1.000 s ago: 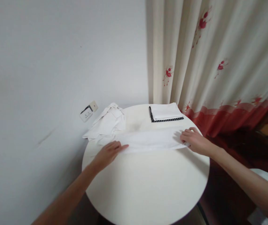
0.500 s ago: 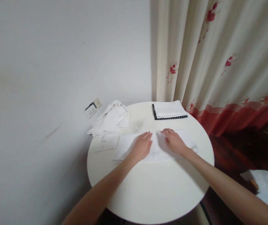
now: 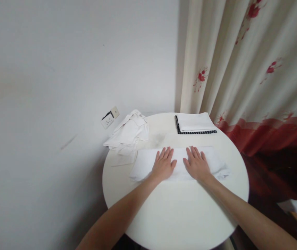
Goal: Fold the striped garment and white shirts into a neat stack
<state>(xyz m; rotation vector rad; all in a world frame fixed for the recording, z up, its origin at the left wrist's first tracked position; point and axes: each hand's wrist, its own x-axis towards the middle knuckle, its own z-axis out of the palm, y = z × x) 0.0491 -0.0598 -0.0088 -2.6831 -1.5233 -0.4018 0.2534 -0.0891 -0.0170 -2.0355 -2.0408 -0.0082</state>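
Note:
A long folded white cloth lies across the middle of a round white table. My left hand rests flat on it, fingers stretched out, just left of the cloth's middle. My right hand lies flat beside it, fingers spread, palm down on the same cloth. The two hands are a few centimetres apart. Neither hand holds anything.
A crumpled heap of white cloth sits at the table's far left edge. A folded white cloth with a dark dotted border lies at the back. A wall socket is on the grey wall; a flowered curtain hangs on the right.
Both hands slid from the cloth's two ends to its middle and now lie flat side by side. The cloth looks smoother and the view has shifted a little.

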